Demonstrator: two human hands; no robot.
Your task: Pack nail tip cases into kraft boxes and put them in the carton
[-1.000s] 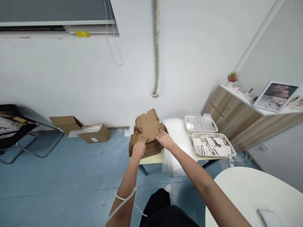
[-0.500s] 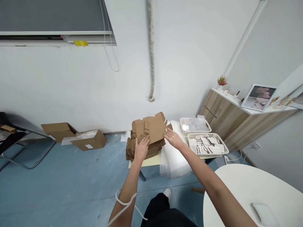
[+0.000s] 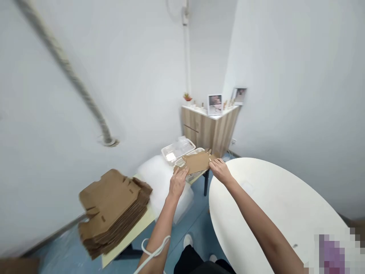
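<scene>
Between my two hands I hold up a flat brown cardboard box blank (image 3: 197, 163). My left hand (image 3: 178, 182) grips its left end, and my right hand (image 3: 219, 170) pinches its right end. The blank hangs in front of a white plastic basket (image 3: 202, 149) and hides most of it. A thick stack of the same folded cardboard blanks (image 3: 112, 201) lies on the pale yellow table at the left, away from both hands. White translucent packing sheets (image 3: 159, 179) lie between the stack and my left hand.
Behind the sheets sits another white basket (image 3: 164, 152) with clear plastic pieces. A round white table (image 3: 265, 198) is at my right. In the corner stands a wooden cabinet (image 3: 205, 131) with framed pictures and a small plant (image 3: 187, 97). A wrapped pipe (image 3: 74, 76) runs along the wall.
My view has swung to the right. Both hands have lifted one cardboard blank off the stack and carried it rightward, over the sheets and basket toward the round table.
</scene>
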